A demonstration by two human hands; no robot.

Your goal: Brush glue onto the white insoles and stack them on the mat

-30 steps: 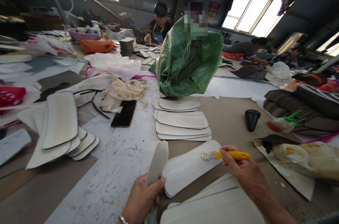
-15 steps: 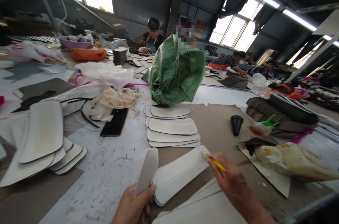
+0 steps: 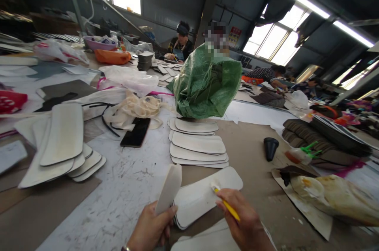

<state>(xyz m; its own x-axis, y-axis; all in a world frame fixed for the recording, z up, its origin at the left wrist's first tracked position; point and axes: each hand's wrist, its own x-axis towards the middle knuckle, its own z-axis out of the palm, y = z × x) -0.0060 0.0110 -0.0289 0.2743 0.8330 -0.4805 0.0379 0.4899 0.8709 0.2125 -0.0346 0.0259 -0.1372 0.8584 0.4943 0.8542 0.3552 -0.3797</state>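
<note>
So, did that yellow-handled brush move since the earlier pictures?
Yes. Judged against the black cone-shaped object, the brush went left, from near the right end of the flat white panel toward its middle.

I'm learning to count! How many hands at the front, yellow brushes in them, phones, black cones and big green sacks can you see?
Left hand and right hand: 2
Yellow brush: 1
Phone: 1
Black cone: 1
Green sack: 1
Total: 6

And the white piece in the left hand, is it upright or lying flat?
Upright, slightly tilted: the held piece rises from the left hand; the stack beside it lies flat.
</note>
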